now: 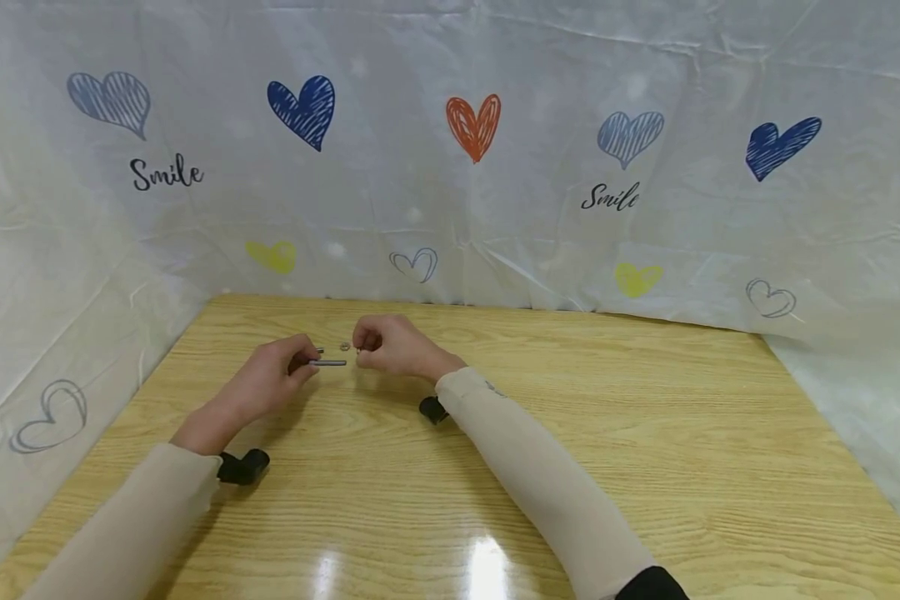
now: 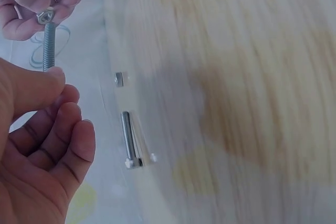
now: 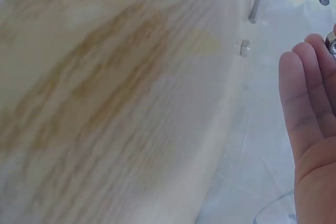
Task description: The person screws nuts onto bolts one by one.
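Note:
My left hand (image 1: pixel 266 379) pinches a metal bolt (image 2: pixel 49 45) between thumb and forefinger. Its threaded end points toward the other hand, while its head is hidden in the grip. Between its fingertips my right hand (image 1: pixel 396 346) holds a hex nut (image 2: pixel 45 16), its hole facing the bolt's tip. A short gap separates nut and bolt in the head view. On the table beyond the hands lie a second bolt (image 2: pixel 127 137), on its side, and a second nut (image 2: pixel 119 79) in line with it.
The wood-grain table (image 1: pixel 570 433) ends at a white curtain (image 1: pixel 532 233) printed with hearts, which also hangs along both sides. A black wrist mount (image 1: pixel 246 467) sticks out by the left wrist, and another black mount (image 1: pixel 432 409) by the right.

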